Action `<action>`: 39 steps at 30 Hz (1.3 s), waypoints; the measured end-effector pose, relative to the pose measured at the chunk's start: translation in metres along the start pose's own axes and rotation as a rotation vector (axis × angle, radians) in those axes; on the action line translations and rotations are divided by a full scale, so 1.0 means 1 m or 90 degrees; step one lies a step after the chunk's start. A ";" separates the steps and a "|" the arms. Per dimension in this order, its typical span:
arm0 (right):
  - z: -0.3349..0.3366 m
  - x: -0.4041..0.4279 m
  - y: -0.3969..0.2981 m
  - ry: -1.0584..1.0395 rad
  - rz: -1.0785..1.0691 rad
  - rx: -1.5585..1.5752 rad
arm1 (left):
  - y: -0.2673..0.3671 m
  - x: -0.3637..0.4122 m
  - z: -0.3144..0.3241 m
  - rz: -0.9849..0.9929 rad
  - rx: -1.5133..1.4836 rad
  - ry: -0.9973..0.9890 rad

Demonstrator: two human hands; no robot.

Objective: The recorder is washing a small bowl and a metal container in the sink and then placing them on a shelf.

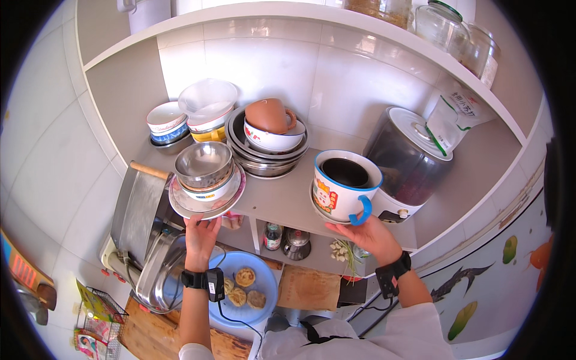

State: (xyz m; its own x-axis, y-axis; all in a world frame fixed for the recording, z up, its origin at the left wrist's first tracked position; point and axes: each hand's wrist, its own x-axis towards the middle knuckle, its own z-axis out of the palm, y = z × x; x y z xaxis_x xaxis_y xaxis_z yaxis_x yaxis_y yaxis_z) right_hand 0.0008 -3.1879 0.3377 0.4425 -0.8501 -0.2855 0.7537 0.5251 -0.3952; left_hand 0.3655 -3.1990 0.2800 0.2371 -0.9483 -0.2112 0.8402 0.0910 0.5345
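My left hand [202, 236] is at the front rim of a floral plate [229, 200] with a pinkish edge, its fingertips partly hidden under the rim. On that plate stand a white bowl [211, 194] and, above it, a stainless steel bowl [203, 164]. To the right, my right hand [371, 240] grips the near edge of a dish [317, 208], mostly hidden beneath a large white mug [344, 189]. The mug has a blue rim, a blue handle and a cartoon print. A black round thing [345, 173] sits inside it.
Behind are stacked steel basins [265, 167] with a brown cup [266, 115] and stacked bowls [166, 116]. A lidded dark container [402, 153] stands right. Below lie a blue plate [247, 310] of round pastries, a cleaver [139, 202] and a steel pot lid [159, 270].
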 end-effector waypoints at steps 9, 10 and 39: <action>0.026 0.067 0.106 -0.102 -0.062 -0.298 | 0.001 -0.001 0.002 0.021 0.029 0.006; 0.014 0.101 0.110 -0.191 -0.195 -0.504 | 0.000 -0.003 0.006 0.035 0.039 0.017; 0.057 0.220 0.090 0.331 -0.311 -0.157 | 0.011 0.003 -0.009 -0.014 -0.004 -0.028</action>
State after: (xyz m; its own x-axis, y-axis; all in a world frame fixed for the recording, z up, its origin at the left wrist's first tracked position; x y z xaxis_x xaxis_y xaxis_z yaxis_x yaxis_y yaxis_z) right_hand 0.1933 -3.3298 0.2891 -0.2471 -0.8919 -0.3789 0.6475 0.1389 -0.7493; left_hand 0.3797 -3.1984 0.2778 0.1979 -0.9623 -0.1866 0.8480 0.0726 0.5249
